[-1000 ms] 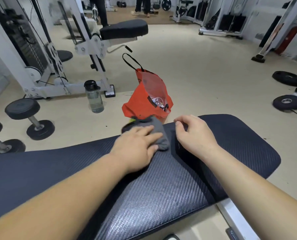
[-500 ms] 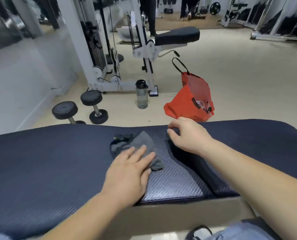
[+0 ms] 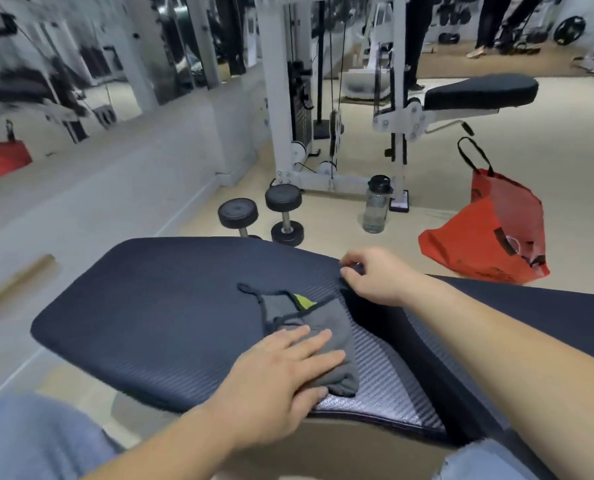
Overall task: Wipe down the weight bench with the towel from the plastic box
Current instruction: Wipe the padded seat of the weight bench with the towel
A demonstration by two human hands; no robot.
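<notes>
The dark blue padded weight bench fills the lower half of the view. A grey towel with a dark cord loop and a yellow-green patch lies on the pad near the gap between the two cushions. My left hand lies flat on the towel's near part, fingers straight, pressing it onto the pad. My right hand rests at the bench's far edge by the gap, fingers curled over that edge. No plastic box is in view.
A red carrier bag sits on the floor beyond the bench at right. A water bottle and two black dumbbells stand on the floor beyond the bench. A white cable machine with a black seat rises behind them.
My left hand has slid the towel toward me across the pad. The view has swung left, bringing the bench's rounded left end into sight. My right hand stays at the far edge.
</notes>
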